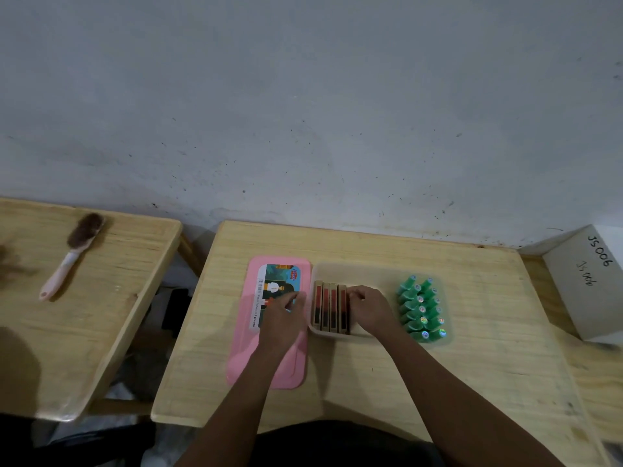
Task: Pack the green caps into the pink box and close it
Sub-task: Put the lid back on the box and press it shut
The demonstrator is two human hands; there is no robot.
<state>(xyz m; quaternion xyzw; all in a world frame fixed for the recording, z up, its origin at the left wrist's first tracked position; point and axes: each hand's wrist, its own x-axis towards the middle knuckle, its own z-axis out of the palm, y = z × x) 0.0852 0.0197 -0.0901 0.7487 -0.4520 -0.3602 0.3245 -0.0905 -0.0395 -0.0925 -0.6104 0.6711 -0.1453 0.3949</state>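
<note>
**Packing lot, judged part-way: caps loaded, closing outstanding.**

On the pale wooden bench (371,375), the small green plastic caps (421,308) are held at the 3 o'clock end of the pale open plastic box tray (364,269): roughly twelve, in two rows, exact count not certain. Four slim gold-and-red upright cases (330,308) are stood at its 9 o'clock end. One flat pink plastic lid (242,335) is laid just beside the tray at 9 o'clock, not yet fitted. The left hand (286,310) is rested on the lid, its fingers bent near the edge; a grasp cannot be told. The rightmost case is pinched by the curled fingers of the right hand (367,306). One pink-handled brush (72,254) and one white carton (586,281) are also noted.
</note>
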